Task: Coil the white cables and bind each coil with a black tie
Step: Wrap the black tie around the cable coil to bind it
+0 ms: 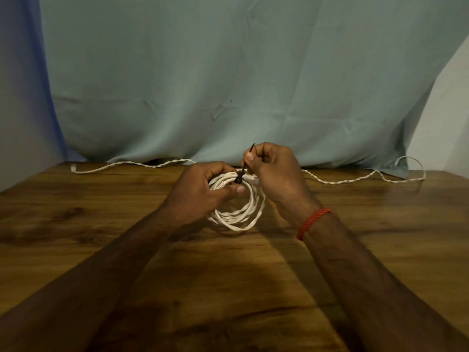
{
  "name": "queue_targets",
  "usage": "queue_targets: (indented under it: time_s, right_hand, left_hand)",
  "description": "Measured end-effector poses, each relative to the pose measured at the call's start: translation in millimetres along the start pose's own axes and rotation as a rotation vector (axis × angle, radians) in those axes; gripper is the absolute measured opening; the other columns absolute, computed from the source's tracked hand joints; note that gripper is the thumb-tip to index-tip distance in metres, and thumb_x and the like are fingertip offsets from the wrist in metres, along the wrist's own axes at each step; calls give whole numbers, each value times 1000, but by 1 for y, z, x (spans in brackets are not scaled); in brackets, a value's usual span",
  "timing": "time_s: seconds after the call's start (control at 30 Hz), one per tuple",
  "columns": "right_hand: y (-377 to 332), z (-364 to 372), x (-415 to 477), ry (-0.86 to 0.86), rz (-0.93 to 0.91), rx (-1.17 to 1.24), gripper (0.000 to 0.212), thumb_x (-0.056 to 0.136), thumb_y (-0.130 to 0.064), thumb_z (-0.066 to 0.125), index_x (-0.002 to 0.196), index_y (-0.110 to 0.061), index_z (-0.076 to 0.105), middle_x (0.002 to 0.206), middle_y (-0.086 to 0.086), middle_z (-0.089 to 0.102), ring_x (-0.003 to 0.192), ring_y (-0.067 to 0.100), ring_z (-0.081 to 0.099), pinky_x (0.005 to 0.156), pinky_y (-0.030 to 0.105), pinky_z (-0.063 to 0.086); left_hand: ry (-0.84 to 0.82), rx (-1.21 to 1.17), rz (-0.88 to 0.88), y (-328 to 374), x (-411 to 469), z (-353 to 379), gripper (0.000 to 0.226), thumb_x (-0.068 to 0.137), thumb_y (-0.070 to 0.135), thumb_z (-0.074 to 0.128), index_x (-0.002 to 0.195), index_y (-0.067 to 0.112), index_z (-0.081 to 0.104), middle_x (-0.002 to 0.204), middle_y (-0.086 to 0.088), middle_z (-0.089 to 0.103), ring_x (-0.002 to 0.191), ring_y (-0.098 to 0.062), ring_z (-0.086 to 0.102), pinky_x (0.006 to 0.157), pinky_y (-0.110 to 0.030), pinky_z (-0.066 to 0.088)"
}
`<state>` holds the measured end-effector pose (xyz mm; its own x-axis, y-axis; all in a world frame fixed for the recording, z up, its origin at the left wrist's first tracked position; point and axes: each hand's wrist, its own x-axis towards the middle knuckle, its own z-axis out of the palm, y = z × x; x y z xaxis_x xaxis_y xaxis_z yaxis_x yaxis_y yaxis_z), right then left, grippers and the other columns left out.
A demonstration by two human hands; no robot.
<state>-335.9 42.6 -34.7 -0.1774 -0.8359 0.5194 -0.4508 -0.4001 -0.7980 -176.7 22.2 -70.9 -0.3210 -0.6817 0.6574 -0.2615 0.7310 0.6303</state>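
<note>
A coiled white cable [238, 217] hangs in front of me above the wooden table [380, 237]. My left hand [203, 189] grips the coil's top left side. A black tie [239, 177] wraps the top of the coil near its plugs. My right hand [274, 171] pinches the tie's free tail, which sticks up past my thumb. A second white cable [355, 180] lies uncoiled along the table's far edge, passing behind my hands.
A pale green cloth [228, 85] hangs behind the table as a backdrop. The loose cable's ends lie at the far left [74, 169] and far right [416, 168]. A red thread band [313, 222] is on my right wrist.
</note>
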Motion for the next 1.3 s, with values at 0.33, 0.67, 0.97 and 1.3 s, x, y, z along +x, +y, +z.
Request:
queue_targets:
  time_s: [0.33,0.67,0.97,1.3]
  right_hand:
    - [6,4,-1,-21,0,-7,11,92,-18,69,81,-18,71,77,0,75,79,17,73,84,46,59]
    - [-6,11,-14,23,-293,-34,7,91,-7,68,85,-11,67,75,1,68,71,11,63,64,25,53]
    - [-6,9,-17,41,-554,-53,3,88,-4,67,88,-8,66,80,-4,65,78,16,61,67,34,53]
    - [-3,3,-10,44,-343,30,5,87,-6,72,84,-10,71,72,-1,70,67,5,66,64,19,53]
  left_hand:
    - [-22,164,151,-10,-7,3,30,91,19,73,120,18,71,103,17,73,95,6,66,78,-8,44]
    - [89,194,141,-9,-2,-6,18,92,36,64,89,23,76,60,1,66,57,-16,62,59,-33,47]
    - [70,-133,-16,4,-5,-5,41,93,40,59,71,7,71,55,-5,61,46,-6,51,51,-17,39]
    - [91,-139,3,2,-6,6,8,96,21,66,94,15,70,62,13,65,54,0,57,54,-15,44]
